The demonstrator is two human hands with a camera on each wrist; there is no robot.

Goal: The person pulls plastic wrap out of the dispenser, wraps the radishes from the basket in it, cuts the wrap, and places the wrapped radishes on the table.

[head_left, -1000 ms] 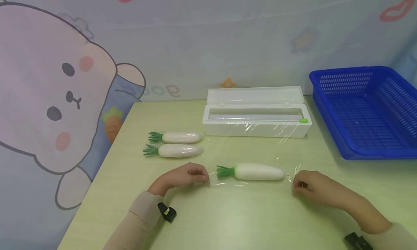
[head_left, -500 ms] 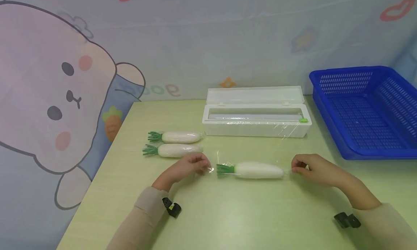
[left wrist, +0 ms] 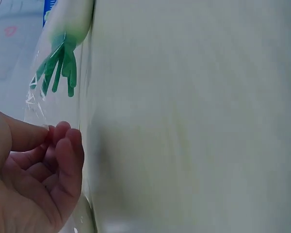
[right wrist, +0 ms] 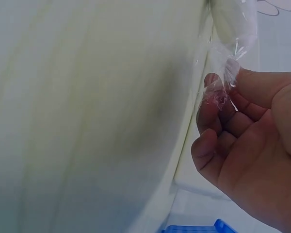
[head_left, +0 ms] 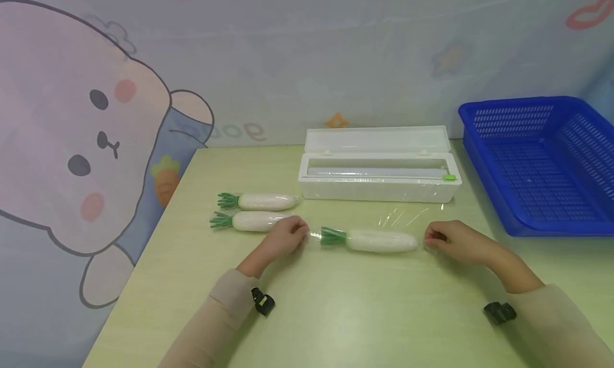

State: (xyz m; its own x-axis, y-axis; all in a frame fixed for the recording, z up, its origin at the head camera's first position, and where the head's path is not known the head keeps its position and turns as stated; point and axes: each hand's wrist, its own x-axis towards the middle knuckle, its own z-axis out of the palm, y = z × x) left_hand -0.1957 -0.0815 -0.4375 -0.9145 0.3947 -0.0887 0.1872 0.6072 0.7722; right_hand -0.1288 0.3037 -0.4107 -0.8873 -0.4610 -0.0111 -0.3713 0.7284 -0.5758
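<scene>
A white radish (head_left: 381,241) with green leaf stubs lies crosswise in the middle of the table, under clear cling film (head_left: 315,234). Beyond its leafy end, my left hand (head_left: 285,237) pinches the film between thumb and fingers. The left wrist view shows the film gathered at those fingertips, just past the green leaves (left wrist: 60,68). At the radish's tip, my right hand (head_left: 455,240) pinches the other side; the right wrist view shows a twisted bunch of film (right wrist: 230,73) by the thumb. Glints of film stretch from the radish back towards the white dispenser box (head_left: 379,190).
Two film-covered radishes, the farther radish (head_left: 266,201) and the nearer radish (head_left: 251,221), lie at the left; my left hand overlaps the nearer one in the head view. A blue basket (head_left: 503,197) stands at the right. The dispenser's lid (head_left: 376,140) is raised, with a green slider (head_left: 449,177) at its right.
Both hands have moved away from me towards the dispenser, pinching the film. The radish has shifted the same way, and film now covers it more closely.
</scene>
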